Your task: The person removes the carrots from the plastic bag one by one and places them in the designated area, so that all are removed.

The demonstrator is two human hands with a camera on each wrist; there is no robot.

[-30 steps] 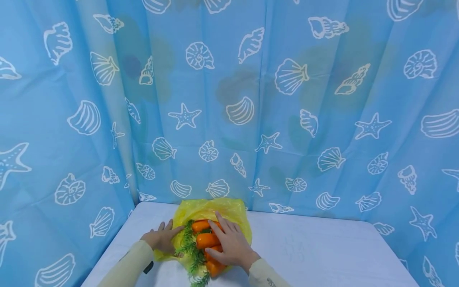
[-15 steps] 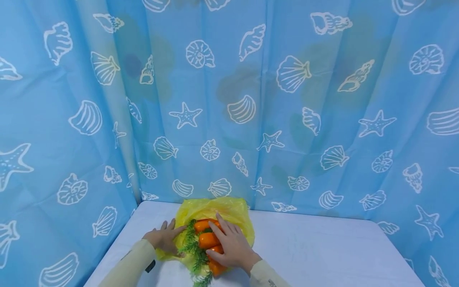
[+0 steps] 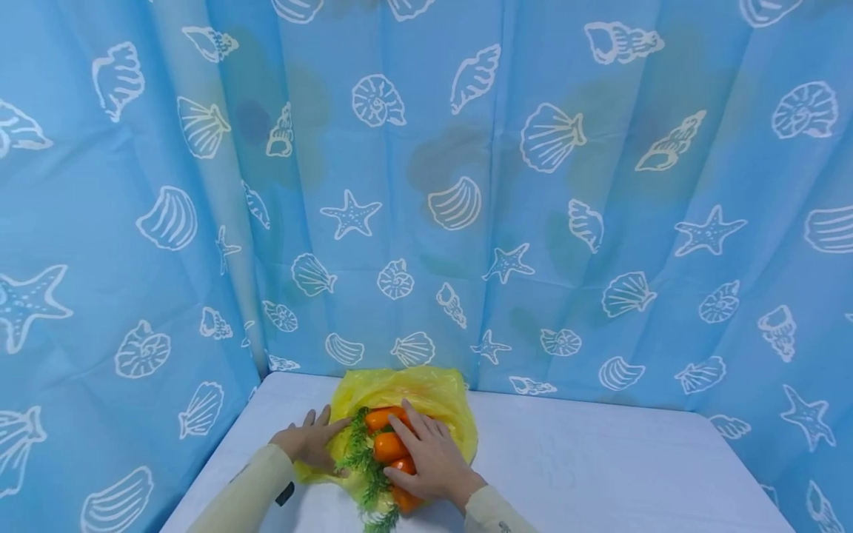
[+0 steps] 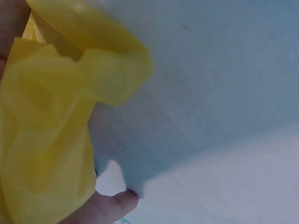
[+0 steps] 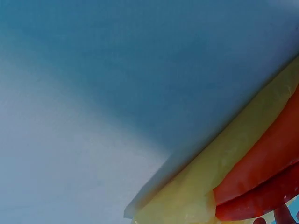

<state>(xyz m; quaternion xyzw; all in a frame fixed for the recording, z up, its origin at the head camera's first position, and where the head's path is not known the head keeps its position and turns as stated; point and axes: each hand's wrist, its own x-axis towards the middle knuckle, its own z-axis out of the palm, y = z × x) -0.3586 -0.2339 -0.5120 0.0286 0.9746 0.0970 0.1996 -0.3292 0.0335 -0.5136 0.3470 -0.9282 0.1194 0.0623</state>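
Watching from my distant seat, I begin with the blue curtain, which hangs behind and at the sides, perhaps to screen the work. Before it is the white table, flat support for all the rest. On the table lies the yellow bag, spread beyond and around the carrots; whether they are inside it or only upon it, I cannot tell. The right hand rests across the carrots, its fingers long and apart, not clenched; I judge that this keeps the bundle from rolling. The left hand touches the left edge of the bag, its fingers spread and not closed around anything, I suppose to steady the thin plastic. The orange carrots lie one after another, under and beside the right hand. Their green leaves point toward the left hand and the near edge, maybe so that the smooth bodies stay under the right palm. Smallest is a dark piece at the left wrist; its purpose I cannot see.
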